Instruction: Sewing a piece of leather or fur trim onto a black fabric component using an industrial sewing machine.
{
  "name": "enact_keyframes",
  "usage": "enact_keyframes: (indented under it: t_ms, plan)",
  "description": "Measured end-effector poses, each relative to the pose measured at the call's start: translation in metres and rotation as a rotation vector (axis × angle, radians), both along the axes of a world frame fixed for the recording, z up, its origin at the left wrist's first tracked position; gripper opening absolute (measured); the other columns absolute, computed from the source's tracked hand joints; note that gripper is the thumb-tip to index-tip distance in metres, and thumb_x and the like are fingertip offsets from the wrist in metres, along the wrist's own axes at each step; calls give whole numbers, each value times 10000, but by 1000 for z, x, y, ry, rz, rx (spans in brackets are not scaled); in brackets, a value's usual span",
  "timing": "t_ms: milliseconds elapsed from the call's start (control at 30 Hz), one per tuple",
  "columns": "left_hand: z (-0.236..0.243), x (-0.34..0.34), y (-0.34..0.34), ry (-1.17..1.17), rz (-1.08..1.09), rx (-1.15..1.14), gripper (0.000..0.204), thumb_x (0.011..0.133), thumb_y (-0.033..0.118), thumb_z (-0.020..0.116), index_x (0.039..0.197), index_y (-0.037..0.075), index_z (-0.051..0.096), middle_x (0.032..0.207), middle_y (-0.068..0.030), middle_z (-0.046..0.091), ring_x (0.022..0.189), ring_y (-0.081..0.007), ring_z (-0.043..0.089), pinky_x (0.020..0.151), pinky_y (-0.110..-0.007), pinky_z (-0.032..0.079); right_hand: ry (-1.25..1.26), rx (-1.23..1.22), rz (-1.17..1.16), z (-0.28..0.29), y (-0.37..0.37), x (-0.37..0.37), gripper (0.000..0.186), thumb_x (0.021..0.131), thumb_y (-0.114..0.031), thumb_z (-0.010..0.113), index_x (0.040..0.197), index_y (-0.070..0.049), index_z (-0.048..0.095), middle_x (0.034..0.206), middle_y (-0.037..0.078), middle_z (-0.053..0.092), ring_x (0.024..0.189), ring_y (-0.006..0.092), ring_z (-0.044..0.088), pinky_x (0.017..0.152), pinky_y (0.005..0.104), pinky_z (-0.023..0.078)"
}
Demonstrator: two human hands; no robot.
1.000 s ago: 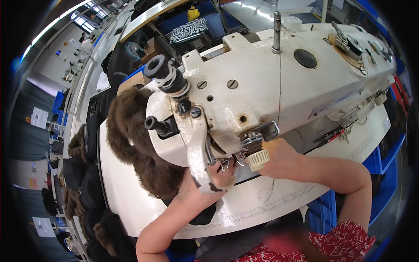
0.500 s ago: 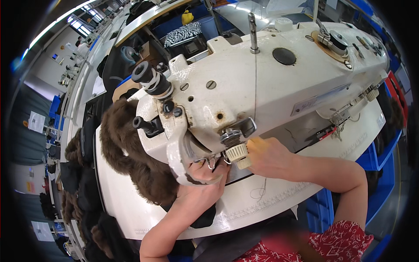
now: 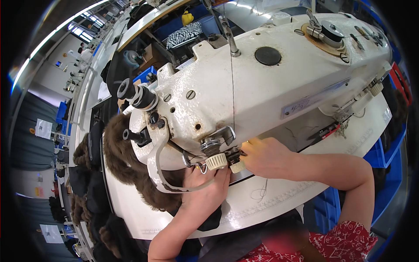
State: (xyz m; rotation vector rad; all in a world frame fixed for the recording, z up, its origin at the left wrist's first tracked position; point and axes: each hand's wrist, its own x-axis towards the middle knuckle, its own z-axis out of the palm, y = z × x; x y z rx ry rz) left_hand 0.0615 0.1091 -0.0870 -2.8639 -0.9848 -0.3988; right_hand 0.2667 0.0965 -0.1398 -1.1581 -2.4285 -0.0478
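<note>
A white industrial sewing machine [image 3: 262,91] spans the middle of the view. My left hand [image 3: 205,187] is at its needle end, below the curved white lever, fingers curled and pressed together; what they grip is hidden. Brown fur [image 3: 120,153] with black fabric [image 3: 209,220] lies just left of and beneath that hand. My right hand [image 3: 266,157] is curled beside the cream tension knobs [image 3: 216,160], its fingertips behind the metal parts; what they hold is unclear. A loose thread [image 3: 259,194] lies on the white tabletop [image 3: 244,209] below.
Piles of fur and black pieces [image 3: 94,192] lie along the table's left. Blue bins [image 3: 384,187] stand at the right, red-handled snips [image 3: 327,133] lie right of my right hand. Behind are benches, a zebra-patterned cloth [image 3: 183,35] and a distant person [image 3: 80,50].
The view has shifted, so the machine appears further left and more tilted. My right hand has moved slightly left with it; my left fingers stay at the needle end, slightly more visible.
</note>
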Motion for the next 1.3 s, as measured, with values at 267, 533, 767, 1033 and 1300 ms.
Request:
enact_keyframes:
  t_ms: [267, 533, 767, 1033, 1300]
  plan:
    - [0, 0, -5, 29, 38, -50, 171, 785, 114, 694, 938, 39, 687, 919, -131, 641, 781, -309, 637, 755, -451, 482, -23, 5, -7, 5, -2, 0, 214, 751, -127, 650, 950, -96, 579, 949, 72, 524, 740, 202, 615, 521, 277, 514]
    - [4, 6, 4, 51, 17, -51, 82, 787, 122, 678, 826, 51, 693, 775, -107, 638, 712, -301, 629, 639, -448, 475, -2, 4, -68, 1, -6, 6, 206, 771, -139, 622, 973, -102, 604, 921, 67, 521, 740, 221, 616, 544, 307, 519]
    - [1, -6, 7, 11, -53, 219, 154, 779, 186, 714, 825, 41, 736, 848, -132, 697, 711, -332, 612, 846, -471, 435, 55, 55, 8, -16, 16, -24, 109, 802, -161, 585, 868, -75, 569, 962, 102, 525, 737, 257, 623, 599, 369, 518]
    - [6, 5, -5, 22, -99, 246, 178, 870, 202, 667, 887, 50, 757, 913, -104, 724, 856, -304, 650, 800, -451, 467, 85, 101, 46, -19, 11, -13, 120, 840, -167, 558, 856, -49, 577, 842, 110, 546, 628, 286, 609, 534, 412, 509]
    - [34, -9, -6, 408, -141, 143, 338, 886, 297, 641, 681, 29, 671, 742, -152, 636, 677, -334, 621, 732, -442, 455, 153, -99, 80, -6, 11, -40, 185, 798, -160, 585, 925, -26, 564, 690, 144, 637, 664, 345, 663, 554, 465, 514]
